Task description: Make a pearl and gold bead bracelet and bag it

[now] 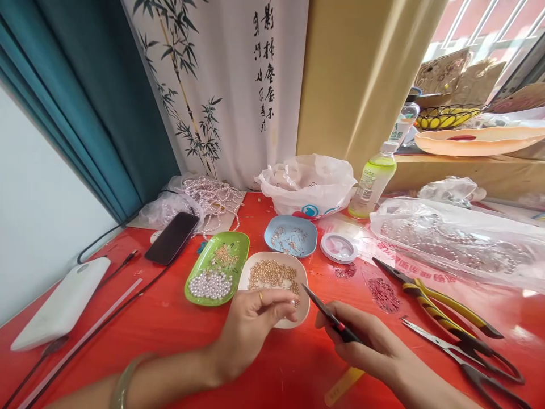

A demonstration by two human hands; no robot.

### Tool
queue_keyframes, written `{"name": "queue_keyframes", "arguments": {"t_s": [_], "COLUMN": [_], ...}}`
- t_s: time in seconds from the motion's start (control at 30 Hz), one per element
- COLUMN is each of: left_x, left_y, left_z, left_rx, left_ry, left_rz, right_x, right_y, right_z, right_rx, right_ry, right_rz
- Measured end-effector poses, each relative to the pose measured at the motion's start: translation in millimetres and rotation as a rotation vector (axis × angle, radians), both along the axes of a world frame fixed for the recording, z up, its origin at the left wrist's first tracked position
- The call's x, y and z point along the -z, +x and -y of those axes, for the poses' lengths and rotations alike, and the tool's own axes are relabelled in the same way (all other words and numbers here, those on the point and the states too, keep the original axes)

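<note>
My left hand [259, 318] is over the near edge of a white dish [302, 312] of gold beads [268, 272], thumb and fingertips pinched together; anything between them is too small to make out. My right hand [361, 335] grips black-handled tweezers [326, 311], their tip pointing up and left toward the dish's right rim. Left of the white dish, a green tray [244, 244] holds white pearls [210, 284] and small gold pieces [225, 257]. Behind it, a blue dish [293, 222] contains thin gold pins [287, 241].
Pliers [447, 309] and scissors [464, 358] lie at right, near bagged beads [451, 236]. A bottle [373, 180] and plastic bag [309, 187] stand behind. At left are a phone [172, 238], white power bank [62, 304], cables and bead strands [213, 199].
</note>
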State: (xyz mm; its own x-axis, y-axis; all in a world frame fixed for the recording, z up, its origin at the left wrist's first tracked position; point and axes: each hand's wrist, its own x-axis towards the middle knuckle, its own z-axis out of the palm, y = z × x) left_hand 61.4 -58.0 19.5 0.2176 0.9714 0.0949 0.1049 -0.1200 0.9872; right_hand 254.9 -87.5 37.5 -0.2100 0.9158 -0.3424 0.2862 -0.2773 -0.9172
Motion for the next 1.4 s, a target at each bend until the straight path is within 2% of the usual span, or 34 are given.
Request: {"name": "queue_keyframes", "arguments": {"t_s": [0.13, 0.43, 0.57, 0.67, 0.9, 1.0, 1.1, 1.2, 1.3, 1.4], "left_x": [1.2, -1.8, -0.4, -0.2, 1.3, 1.3, 0.6, -0.6, -3.1, -8.1], "left_y": [0.7, 1.4, 0.8, 0.1, -2.4, -3.2, -2.8, -0.4, 3.2, 5.9], "left_z": [-0.9, -0.7, -1.0, -1.3, 0.5, 2.1, 3.6, 5.2, 6.3, 6.0], "left_rx": [-0.008, -0.004, -0.007, -0.003, 0.022, 0.031, 0.037, 0.029, -0.005, -0.029], "left_ry": [-0.007, 0.006, 0.047, 0.080, 0.221, 0.279, 0.285, 0.217, 0.040, -0.110], "left_rz": [-0.010, -0.044, -0.075, -0.099, -0.196, -0.223, -0.228, -0.190, -0.090, -0.015], "right_x": [0.6, 11.7, 9.7, 4.8, -8.3, -4.8, 5.8, 17.0, 20.9, 15.6], "right_y": [-0.6, 1.8, 1.0, -1.4, -9.7, -11.3, -10.7, -8.7, -6.7, -5.5], "right_z": [3.3, 2.9, 5.2, 5.0, 2.3, 2.9, 3.6, 4.4, 5.6, 6.4], "right_rx": [0.028, -0.009, 0.005, -0.033, -0.186, -0.200, -0.223, -0.193, -0.149, -0.113], "right_ry": [-0.062, -0.025, 0.025, 0.110, 0.431, 0.562, 0.753, 1.078, 1.375, 1.410], "right_rz": [-0.040, -0.074, -0.040, 0.028, 0.255, 0.348, 0.468, 0.757, 1.094, 1.171]}}
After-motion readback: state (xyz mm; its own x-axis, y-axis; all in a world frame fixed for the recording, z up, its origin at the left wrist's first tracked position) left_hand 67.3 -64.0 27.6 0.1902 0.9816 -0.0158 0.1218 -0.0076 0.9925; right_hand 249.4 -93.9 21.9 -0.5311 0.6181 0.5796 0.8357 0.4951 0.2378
